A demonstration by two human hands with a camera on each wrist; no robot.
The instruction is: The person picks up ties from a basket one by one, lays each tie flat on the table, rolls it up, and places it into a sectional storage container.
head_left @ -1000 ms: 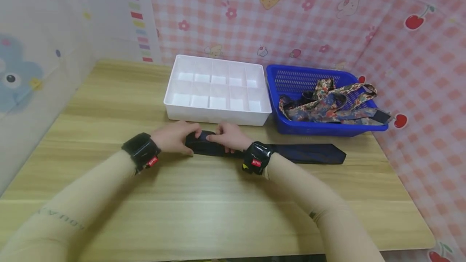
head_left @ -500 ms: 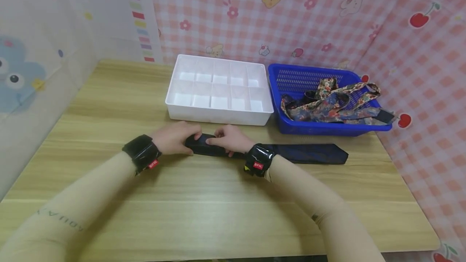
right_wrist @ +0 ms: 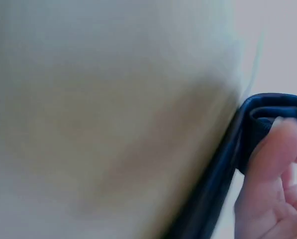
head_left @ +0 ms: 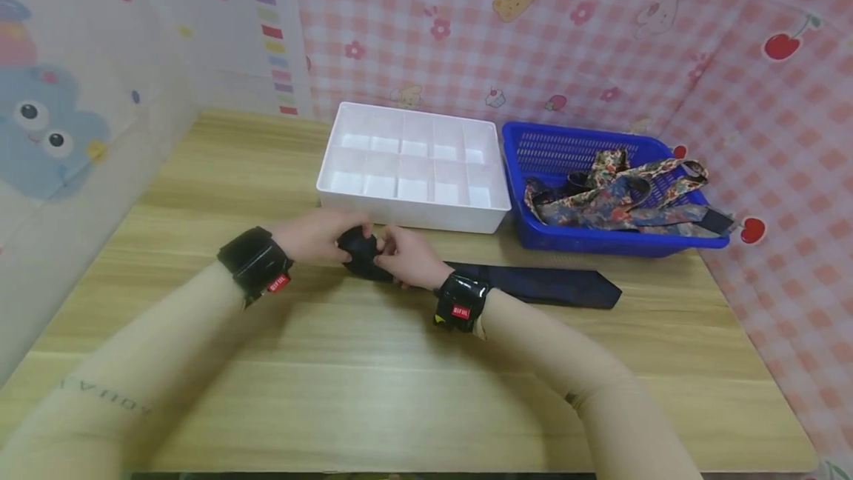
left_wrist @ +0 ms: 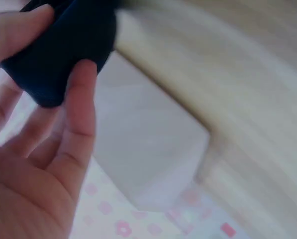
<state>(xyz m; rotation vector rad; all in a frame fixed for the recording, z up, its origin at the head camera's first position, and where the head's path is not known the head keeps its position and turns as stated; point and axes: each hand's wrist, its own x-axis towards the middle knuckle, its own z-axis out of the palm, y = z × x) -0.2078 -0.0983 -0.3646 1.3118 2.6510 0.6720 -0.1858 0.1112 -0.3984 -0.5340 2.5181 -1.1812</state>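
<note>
Head view: the dark navy, smooth-cloth necktie has its rolled end between the hands, its pointed tail on the pale wood-grain surface toward three o'clock. It should handle light, limp, perhaps slippery, best pinched across the roll's edges. The left hand has its grip curled round the roll, parted by its thickness; the right hand pinches the layers. A white plastic compartment box sits toward one o'clock, a blue plastic basket between two and three.
</note>
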